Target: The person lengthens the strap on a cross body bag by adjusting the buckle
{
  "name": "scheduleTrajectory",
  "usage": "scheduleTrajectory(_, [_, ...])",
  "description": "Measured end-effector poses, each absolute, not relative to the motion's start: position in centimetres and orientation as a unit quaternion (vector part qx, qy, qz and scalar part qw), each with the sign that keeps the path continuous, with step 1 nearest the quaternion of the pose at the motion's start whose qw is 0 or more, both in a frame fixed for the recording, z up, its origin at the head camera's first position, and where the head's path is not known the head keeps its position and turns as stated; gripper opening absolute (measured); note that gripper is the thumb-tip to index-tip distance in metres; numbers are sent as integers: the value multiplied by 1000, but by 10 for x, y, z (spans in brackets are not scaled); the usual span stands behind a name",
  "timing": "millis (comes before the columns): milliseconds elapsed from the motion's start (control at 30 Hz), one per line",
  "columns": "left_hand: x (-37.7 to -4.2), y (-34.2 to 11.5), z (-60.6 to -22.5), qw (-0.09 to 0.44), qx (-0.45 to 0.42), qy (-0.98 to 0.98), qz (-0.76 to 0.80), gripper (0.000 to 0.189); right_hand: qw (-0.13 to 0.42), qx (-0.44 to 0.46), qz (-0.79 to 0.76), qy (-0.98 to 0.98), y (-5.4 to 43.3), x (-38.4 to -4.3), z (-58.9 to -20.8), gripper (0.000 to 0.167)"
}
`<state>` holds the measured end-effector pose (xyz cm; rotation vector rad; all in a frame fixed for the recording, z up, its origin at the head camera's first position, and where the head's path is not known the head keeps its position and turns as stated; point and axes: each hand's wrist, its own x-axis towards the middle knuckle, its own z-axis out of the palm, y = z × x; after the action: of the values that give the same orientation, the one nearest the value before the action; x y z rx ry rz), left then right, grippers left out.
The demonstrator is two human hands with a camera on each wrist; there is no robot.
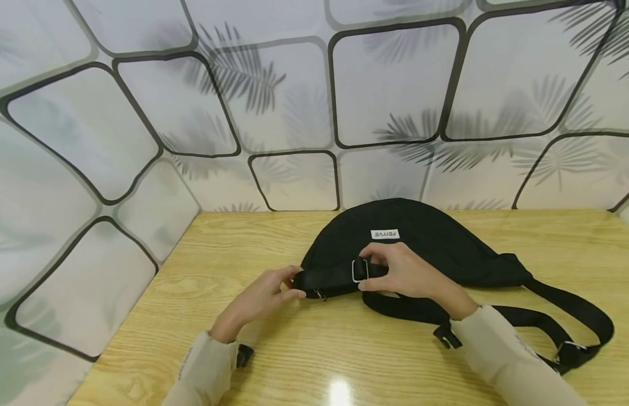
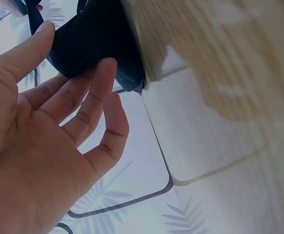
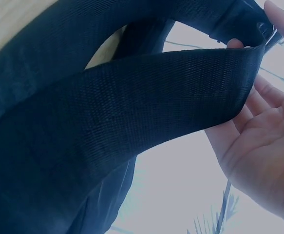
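Observation:
A black crescent-shaped waist bag (image 1: 426,231) with a white label (image 1: 385,234) lies on the table. My left hand (image 1: 260,296) pinches its left end between thumb and fingers; in the left wrist view the thumb and fingertips lie on either side of the dark fabric (image 2: 95,41). My right hand (image 1: 408,270) holds the black strap by a silver slider buckle (image 1: 354,271), thumb below and fingers above, over the front of the bag. In the right wrist view a loop of wide webbing strap (image 3: 171,95) passes in front of the palm. A zipper pull (image 1: 320,294) hangs near the left end.
The rest of the strap (image 1: 595,316) curves out to the right, with a second slider (image 1: 570,351). Small black plastic pieces show by the left sleeve (image 1: 205,361) and right sleeve (image 1: 502,349). Behind the wooden table (image 1: 304,361) stands a patterned wall covering (image 1: 395,84).

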<state>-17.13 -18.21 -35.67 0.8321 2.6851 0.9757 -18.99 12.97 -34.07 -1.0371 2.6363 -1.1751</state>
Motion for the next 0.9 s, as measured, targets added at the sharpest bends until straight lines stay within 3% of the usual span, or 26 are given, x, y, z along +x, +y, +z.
scheduleTrajectory(900, [-172,-185,-356,83,278,904,313,41,39,-370,-370,851,150,-190,-346,40])
